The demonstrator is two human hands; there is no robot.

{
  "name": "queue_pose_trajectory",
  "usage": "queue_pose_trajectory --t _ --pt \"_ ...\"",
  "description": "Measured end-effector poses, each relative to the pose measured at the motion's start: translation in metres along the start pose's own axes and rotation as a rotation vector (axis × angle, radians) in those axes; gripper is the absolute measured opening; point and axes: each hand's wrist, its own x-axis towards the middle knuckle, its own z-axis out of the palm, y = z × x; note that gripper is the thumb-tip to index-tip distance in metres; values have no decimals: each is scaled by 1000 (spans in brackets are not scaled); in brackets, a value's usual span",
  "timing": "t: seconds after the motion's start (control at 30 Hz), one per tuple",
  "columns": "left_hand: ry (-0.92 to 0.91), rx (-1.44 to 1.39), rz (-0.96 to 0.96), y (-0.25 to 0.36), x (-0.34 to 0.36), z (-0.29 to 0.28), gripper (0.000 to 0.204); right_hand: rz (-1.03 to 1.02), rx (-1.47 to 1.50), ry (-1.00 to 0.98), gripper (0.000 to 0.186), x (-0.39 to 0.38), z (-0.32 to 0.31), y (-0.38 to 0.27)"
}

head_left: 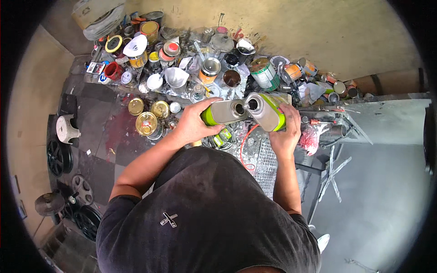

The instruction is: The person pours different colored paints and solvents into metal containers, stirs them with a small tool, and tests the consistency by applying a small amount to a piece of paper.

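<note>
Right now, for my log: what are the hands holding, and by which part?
Left hand grips the left tin around its body; right hand holds the right tin by its side.

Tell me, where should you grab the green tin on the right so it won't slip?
Probably around its flat body, from the right side, as the right hand does now. The green tin is tilted with its open spout toward the other tin, so gripping the wide sides well behind the spout keeps it steady.

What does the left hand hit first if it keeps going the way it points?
Likely the right-hand can: the left hand holds a green can pointing right, necks almost touching. Depth is unclear.
</note>
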Motion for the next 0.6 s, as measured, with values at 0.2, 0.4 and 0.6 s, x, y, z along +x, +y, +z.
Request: queue_pose_trajectory --t 0.2,0.4,0.6 --pt "-8 -37 53 -5 4 0 66 -27 -48 25 62 -1 -7 -6" --pt "-25 -26 28 -4 4 2 65 -41 -96 6 61 -3 -14 -4" --pt "-23 -6 57 -6 6 4 65 -51 -141 10 61 0 -22 1"
